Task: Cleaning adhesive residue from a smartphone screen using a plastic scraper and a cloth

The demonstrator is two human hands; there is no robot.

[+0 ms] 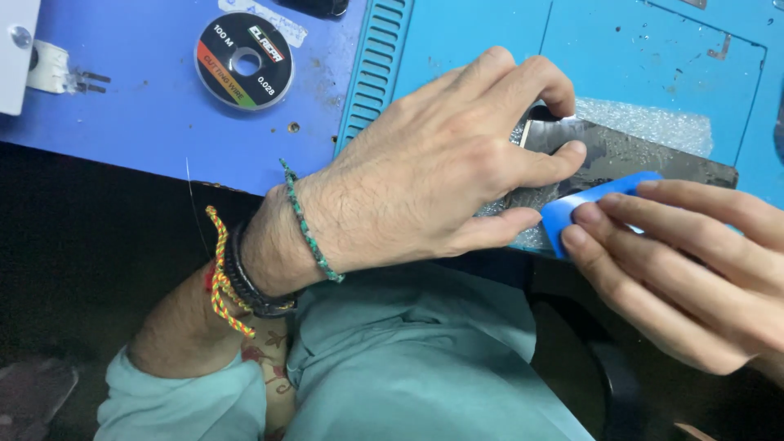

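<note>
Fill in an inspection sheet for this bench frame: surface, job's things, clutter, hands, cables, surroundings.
Surface: blue work mat with a ribbed turquoise silicone pad beside it.
Job's things: flat dark rectangular panel lying on bubble wrap; thin blue plastic card at its near edge.
Clutter: round black wire spool; white block, top left.
Hands: left hand presses on the panel; right hand pinches the card.
Cables: nothing seen.
Surroundings: teal garment, dark floor.

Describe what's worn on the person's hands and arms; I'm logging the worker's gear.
Both hands are bare, no gloves. The left hand has a green braided wristband, a dark band and a yellow-red cord at the wrist, and a pale teal sleeve pushed up. The right hand shows no jewellery.
</note>
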